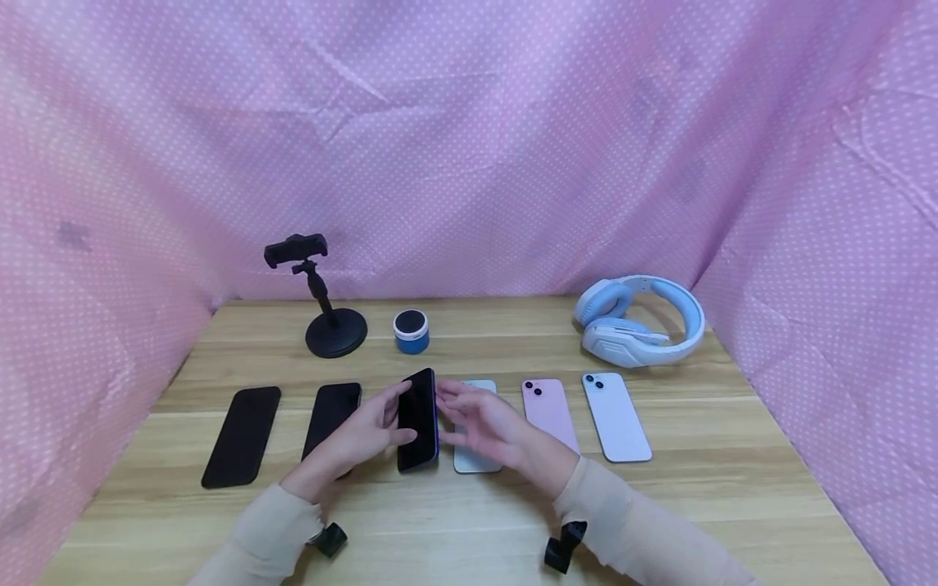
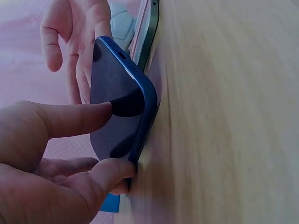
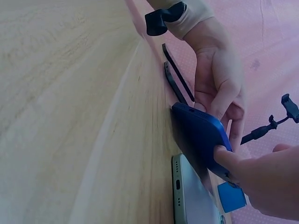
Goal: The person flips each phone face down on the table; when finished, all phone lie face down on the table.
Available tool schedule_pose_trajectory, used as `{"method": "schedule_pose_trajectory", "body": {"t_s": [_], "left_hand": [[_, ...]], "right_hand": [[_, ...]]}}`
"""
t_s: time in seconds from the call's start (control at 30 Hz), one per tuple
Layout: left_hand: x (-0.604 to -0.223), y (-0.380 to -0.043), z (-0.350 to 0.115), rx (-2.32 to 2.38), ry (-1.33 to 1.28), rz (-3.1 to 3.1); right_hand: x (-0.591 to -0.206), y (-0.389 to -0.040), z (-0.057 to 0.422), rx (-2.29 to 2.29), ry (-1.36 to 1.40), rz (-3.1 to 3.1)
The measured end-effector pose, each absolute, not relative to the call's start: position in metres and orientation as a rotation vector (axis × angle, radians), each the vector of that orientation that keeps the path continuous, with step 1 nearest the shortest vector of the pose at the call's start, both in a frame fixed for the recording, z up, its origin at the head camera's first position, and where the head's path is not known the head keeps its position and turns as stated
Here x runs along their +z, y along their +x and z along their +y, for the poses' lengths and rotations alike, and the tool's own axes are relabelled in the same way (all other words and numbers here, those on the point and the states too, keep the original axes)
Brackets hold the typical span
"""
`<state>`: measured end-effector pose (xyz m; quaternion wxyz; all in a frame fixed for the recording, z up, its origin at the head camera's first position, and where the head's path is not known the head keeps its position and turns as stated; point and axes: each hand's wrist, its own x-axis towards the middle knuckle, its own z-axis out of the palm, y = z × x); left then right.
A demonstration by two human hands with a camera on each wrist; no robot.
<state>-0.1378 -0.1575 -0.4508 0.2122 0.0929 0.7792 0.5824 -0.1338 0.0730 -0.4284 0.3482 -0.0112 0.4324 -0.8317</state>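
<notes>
A blue-backed smartphone [image 1: 418,422] stands tilted at the middle of the table, its right edge raised and black screen turned left. My left hand [image 1: 366,431] touches its screen side, thumb lying against the glass and fingertips down by the lower edge. On the opposite side is my right hand [image 1: 484,419], fingers spread apart; in the right wrist view a digit touches the phone's blue back [image 3: 198,133] near its raised edge. Beneath the right hand lies a pale phone [image 1: 478,464]. Another black phone [image 1: 333,411] is partly covered by the left hand.
At the far left lies a black phone [image 1: 242,435]. Pink [image 1: 551,411] and white phones [image 1: 617,419] lie face down at right. Behind them stand a phone stand [image 1: 333,330], a small blue speaker [image 1: 412,334] and blue-white headphones [image 1: 637,325]. Pink dotted cloth [image 1: 469,163] surrounds the table.
</notes>
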Motion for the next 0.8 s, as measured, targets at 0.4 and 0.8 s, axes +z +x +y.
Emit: {"method": "schedule_pose_trajectory", "body": {"t_s": [0.4,0.8], "left_hand": [[-0.453,-0.141,-0.151,1.647,0.242,2.123],[-0.448,-0.139,-0.139,1.774,0.197,2.013]], "right_hand": [[-0.425,-0.134,0.076,-2.179,-0.028,1.116],[-0.43,-0.135,0.078,-2.199,0.055,1.119]]}}
